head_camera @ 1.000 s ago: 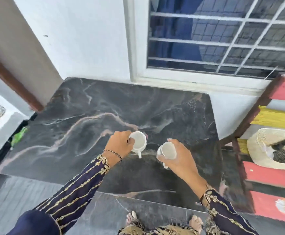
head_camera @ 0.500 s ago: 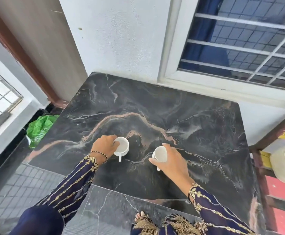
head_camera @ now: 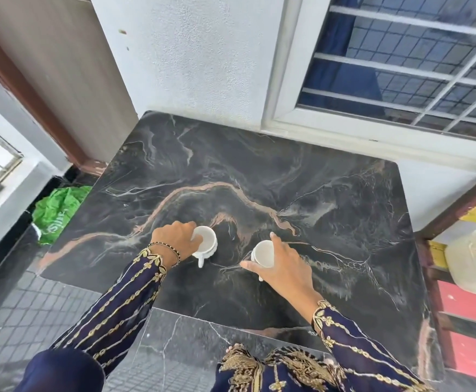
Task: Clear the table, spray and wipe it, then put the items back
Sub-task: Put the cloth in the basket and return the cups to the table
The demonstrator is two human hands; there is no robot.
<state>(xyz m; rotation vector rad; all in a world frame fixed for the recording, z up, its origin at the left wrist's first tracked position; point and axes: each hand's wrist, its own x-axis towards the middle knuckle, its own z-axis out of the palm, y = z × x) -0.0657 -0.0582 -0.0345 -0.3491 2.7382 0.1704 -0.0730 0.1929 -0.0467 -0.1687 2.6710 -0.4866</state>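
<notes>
dark marble table [head_camera: 330, 210] stood against a white wall under a barred window [head_camera: 400, 63]. left hand [head_camera: 174, 240] gripped the rim of a white cup [head_camera: 206, 243] resting near the table's middle; right hand [head_camera: 283, 268] grasped a second white cup [head_camera: 263, 253] just beside it, the two cups apart.

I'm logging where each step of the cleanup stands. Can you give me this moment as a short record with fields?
surface: dark marble table, nothing on it but two cups
left hand: grips a white cup by its rim
right hand: grips a second white cup
cups: upright, look empty, apart from each other
beside table: green bag on the floor at left
</notes>
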